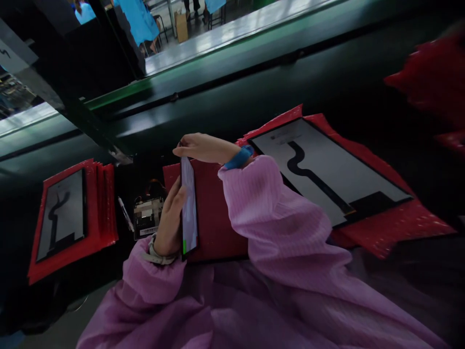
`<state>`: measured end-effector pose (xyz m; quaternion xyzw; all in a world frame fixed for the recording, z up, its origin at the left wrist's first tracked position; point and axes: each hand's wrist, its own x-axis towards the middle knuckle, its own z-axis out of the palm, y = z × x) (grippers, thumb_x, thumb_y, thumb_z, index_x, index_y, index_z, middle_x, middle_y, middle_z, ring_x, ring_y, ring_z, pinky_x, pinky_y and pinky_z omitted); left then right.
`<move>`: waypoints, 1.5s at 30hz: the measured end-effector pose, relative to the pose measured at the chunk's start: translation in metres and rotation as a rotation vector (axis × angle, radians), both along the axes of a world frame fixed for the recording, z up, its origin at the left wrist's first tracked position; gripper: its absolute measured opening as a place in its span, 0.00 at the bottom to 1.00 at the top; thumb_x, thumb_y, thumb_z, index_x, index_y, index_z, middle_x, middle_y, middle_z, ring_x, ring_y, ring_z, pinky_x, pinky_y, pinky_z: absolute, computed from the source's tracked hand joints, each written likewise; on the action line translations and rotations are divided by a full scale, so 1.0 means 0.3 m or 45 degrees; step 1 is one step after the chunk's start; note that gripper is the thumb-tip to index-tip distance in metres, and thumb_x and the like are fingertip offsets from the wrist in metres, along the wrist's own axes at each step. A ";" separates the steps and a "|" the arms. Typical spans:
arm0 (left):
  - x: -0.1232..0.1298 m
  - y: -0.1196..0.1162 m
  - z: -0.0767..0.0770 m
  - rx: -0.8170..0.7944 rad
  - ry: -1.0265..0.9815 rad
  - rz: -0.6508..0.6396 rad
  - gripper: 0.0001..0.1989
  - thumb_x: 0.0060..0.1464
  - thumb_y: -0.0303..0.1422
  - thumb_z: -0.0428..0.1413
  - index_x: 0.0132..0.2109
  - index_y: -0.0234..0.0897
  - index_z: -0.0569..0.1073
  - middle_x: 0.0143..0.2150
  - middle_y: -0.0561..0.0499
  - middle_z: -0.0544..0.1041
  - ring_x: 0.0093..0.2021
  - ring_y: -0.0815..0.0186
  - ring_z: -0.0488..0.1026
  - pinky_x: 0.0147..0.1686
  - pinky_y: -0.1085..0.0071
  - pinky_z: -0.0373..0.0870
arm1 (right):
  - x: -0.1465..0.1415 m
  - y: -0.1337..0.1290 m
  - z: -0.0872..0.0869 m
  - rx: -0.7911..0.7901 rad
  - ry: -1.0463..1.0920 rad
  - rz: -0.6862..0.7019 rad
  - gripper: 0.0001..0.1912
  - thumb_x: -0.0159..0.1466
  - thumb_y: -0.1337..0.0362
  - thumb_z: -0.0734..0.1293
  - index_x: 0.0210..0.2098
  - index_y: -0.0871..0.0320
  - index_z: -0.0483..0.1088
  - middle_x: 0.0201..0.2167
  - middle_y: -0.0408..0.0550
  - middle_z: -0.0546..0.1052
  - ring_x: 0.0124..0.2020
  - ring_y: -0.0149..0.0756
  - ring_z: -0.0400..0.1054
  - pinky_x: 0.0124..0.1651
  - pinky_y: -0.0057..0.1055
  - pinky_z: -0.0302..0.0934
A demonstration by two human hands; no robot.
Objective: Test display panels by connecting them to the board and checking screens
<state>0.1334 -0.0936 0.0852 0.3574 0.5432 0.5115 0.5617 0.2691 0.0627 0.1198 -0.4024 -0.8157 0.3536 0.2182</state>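
Observation:
A thin display panel [189, 208] stands tilted nearly on edge above a dark red mat [218, 213]. My left hand [170, 220] grips its left side, fingers wrapped round the edge. At the panel's top edge, my right hand [199, 147] pinches the corner. Just left of my left hand lies a small circuit board [147, 215] with wires, and a white pen [125, 213] is beside it. On the right, a large panel [327, 160] with a black flex cable rests on red bubble wrap [407, 232].
A similar panel [65, 208] lies on a stack of red bubble wrap [103, 208] at the left. More red wrap [436, 72] is at the upper right. A metal post [72, 106] crosses the upper left. People in blue clothing and a cardboard box [181, 27] are beyond the bench.

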 end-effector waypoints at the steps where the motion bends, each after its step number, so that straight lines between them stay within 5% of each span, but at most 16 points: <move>1: -0.001 -0.010 -0.008 0.098 0.043 -0.031 0.23 0.60 0.49 0.59 0.58 0.43 0.76 0.64 0.49 0.74 0.68 0.54 0.65 0.68 0.59 0.60 | 0.009 0.003 0.001 -0.001 -0.008 -0.006 0.21 0.69 0.47 0.63 0.39 0.60 0.74 0.35 0.51 0.78 0.36 0.36 0.69 0.40 0.32 0.62; 5: -0.078 -0.082 -0.052 0.526 0.463 0.167 0.19 0.66 0.46 0.53 0.55 0.43 0.77 0.53 0.47 0.79 0.55 0.59 0.75 0.59 0.64 0.68 | 0.041 0.000 0.003 -0.003 -0.043 -0.021 0.16 0.69 0.52 0.64 0.37 0.59 0.75 0.37 0.50 0.78 0.35 0.36 0.68 0.38 0.32 0.60; 8: -0.188 -0.141 -0.107 0.469 1.036 0.293 0.10 0.64 0.38 0.56 0.46 0.43 0.80 0.38 0.50 0.81 0.38 0.64 0.77 0.45 0.70 0.70 | 0.049 -0.005 0.003 -0.025 -0.096 -0.041 0.12 0.69 0.57 0.64 0.39 0.58 0.75 0.38 0.50 0.78 0.36 0.37 0.69 0.40 0.33 0.60; 14: -0.335 -0.194 -0.242 0.212 1.624 0.015 0.13 0.60 0.33 0.57 0.50 0.41 0.80 0.44 0.46 0.83 0.39 0.57 0.80 0.42 0.68 0.69 | 0.040 -0.016 0.005 -0.033 -0.162 -0.081 0.14 0.70 0.57 0.63 0.44 0.60 0.75 0.40 0.52 0.78 0.39 0.41 0.71 0.44 0.36 0.61; 22: -0.355 -0.212 -0.292 0.500 2.206 -0.287 0.17 0.68 0.29 0.46 0.56 0.36 0.76 0.34 0.48 0.79 0.32 0.62 0.76 0.34 0.66 0.67 | 0.056 -0.014 -0.021 -0.013 -0.040 -0.028 0.17 0.69 0.54 0.64 0.45 0.61 0.75 0.37 0.50 0.76 0.38 0.39 0.70 0.48 0.38 0.64; 33: -0.343 -0.203 -0.287 0.574 2.211 -0.288 0.18 0.67 0.26 0.47 0.57 0.34 0.76 0.31 0.50 0.75 0.31 0.62 0.73 0.32 0.66 0.64 | 0.054 -0.005 -0.043 0.015 -0.008 -0.038 0.18 0.70 0.53 0.64 0.45 0.62 0.75 0.35 0.43 0.75 0.39 0.33 0.72 0.52 0.38 0.64; 38: -0.341 -0.202 -0.275 0.635 2.089 -0.244 0.17 0.70 0.33 0.47 0.57 0.32 0.75 0.33 0.48 0.76 0.32 0.62 0.72 0.33 0.66 0.66 | 0.036 -0.041 -0.006 -0.076 -0.112 -0.213 0.12 0.70 0.61 0.65 0.46 0.61 0.76 0.35 0.44 0.75 0.37 0.34 0.71 0.53 0.40 0.64; 41: -0.342 -0.202 -0.263 0.824 1.960 -0.342 0.21 0.69 0.37 0.50 0.63 0.33 0.70 0.47 0.41 0.78 0.47 0.57 0.74 0.47 0.62 0.71 | 0.029 -0.073 0.017 -0.146 -0.143 -0.330 0.11 0.70 0.65 0.63 0.46 0.63 0.76 0.32 0.45 0.74 0.34 0.32 0.69 0.52 0.40 0.64; 45: -0.346 -0.191 -0.268 0.949 1.878 -0.645 0.22 0.67 0.36 0.52 0.65 0.38 0.68 0.66 0.39 0.70 0.67 0.50 0.63 0.64 0.50 0.61 | 0.054 -0.106 0.042 -0.148 -0.118 -0.503 0.11 0.67 0.74 0.61 0.45 0.67 0.73 0.32 0.47 0.71 0.34 0.33 0.65 0.54 0.40 0.61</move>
